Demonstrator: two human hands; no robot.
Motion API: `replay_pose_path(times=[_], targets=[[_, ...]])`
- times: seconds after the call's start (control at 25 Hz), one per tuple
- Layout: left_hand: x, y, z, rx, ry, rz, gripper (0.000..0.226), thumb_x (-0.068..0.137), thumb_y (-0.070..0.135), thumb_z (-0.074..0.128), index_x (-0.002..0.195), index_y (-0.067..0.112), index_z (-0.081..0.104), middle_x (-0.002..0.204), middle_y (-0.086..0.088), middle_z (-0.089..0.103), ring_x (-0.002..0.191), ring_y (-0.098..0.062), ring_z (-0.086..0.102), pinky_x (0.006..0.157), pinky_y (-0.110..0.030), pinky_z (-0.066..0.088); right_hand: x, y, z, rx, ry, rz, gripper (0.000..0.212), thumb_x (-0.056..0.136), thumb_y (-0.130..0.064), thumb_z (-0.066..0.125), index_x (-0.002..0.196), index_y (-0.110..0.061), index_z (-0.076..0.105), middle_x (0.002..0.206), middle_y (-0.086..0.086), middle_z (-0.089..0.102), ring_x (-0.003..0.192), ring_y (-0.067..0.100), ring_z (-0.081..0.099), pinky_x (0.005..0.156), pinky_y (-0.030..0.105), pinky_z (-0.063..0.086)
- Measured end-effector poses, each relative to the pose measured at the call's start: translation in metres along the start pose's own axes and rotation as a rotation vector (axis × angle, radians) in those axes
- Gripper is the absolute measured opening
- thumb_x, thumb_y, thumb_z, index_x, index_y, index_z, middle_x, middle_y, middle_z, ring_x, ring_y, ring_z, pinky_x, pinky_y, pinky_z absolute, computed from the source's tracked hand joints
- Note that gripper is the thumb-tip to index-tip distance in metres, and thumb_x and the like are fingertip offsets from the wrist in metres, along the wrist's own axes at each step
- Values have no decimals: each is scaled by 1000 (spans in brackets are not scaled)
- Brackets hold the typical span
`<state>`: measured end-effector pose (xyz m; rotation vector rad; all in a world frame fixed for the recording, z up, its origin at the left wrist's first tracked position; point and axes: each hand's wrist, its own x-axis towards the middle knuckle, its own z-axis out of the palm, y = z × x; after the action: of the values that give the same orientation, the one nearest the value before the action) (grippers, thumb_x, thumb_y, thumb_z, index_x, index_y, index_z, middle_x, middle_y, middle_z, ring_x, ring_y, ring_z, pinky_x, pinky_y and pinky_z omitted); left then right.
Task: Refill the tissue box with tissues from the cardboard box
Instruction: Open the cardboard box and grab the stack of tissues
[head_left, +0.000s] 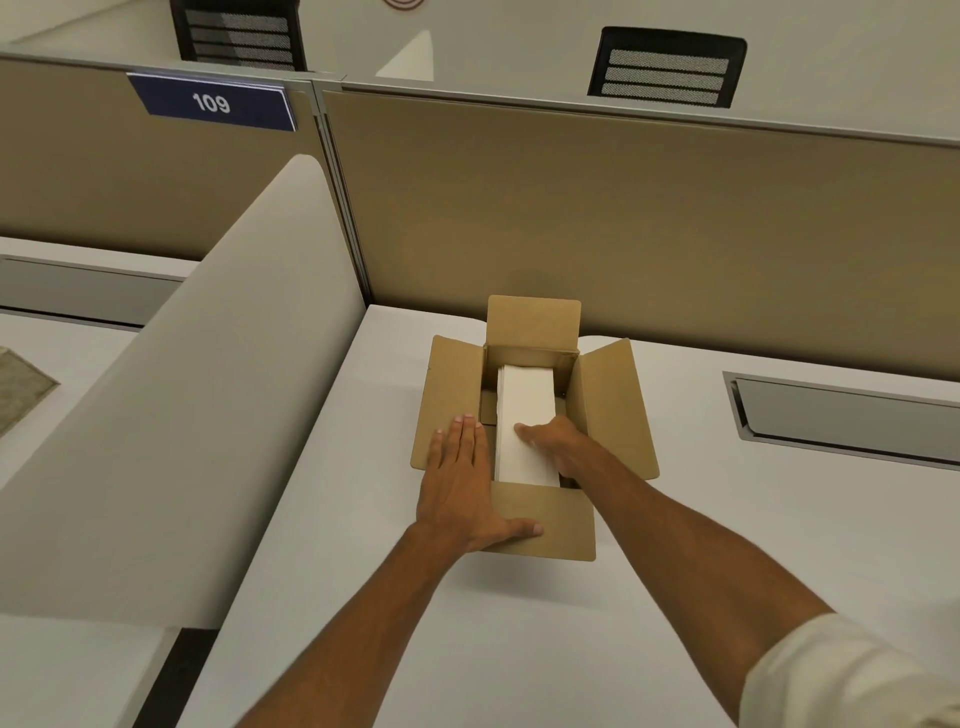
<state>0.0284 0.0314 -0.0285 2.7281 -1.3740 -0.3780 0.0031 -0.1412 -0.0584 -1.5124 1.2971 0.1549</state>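
An open brown cardboard box (618, 400) stands on the white desk, all its flaps folded outward. Inside it lies a white stack of tissues (524, 400), long side running away from me. My left hand (462, 483) lies flat on the box's left flap, fingers spread, thumb on the near flap. My right hand (556, 441) reaches into the box, thumb on top of the stack and fingers down its right side, gripping it. No tissue box is in view.
The white desk (727, 545) has a tan partition (623, 218) behind it and a grey cable slot (841, 415) to the right. A curved white divider (208, 415) stands at left. Two black chairs (667, 67) show beyond the partition. A sign reads 109 (212, 102).
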Motion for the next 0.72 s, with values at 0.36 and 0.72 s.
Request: replay_pose_path(times=[0.36, 0.72], targets=[[0, 0, 5, -1, 22, -5, 141, 53, 95, 39, 148, 5, -14, 159, -13, -17, 146, -29, -18, 116, -44, -16, 6, -9, -7, 15, -94, 119, 76, 77, -32, 76, 135, 1, 39, 141, 19, 44, 127, 35, 44, 109, 46, 37], [-1, 0, 3, 40, 22, -36, 139, 55, 93, 40, 148, 6, -15, 160, -12, -15, 146, -29, -18, 116, -50, -17, -3, -13, -2, 217, -123, 158, 73, 66, -23, 85, 125, 1, 49, 127, 20, 56, 114, 36, 54, 101, 50, 44]])
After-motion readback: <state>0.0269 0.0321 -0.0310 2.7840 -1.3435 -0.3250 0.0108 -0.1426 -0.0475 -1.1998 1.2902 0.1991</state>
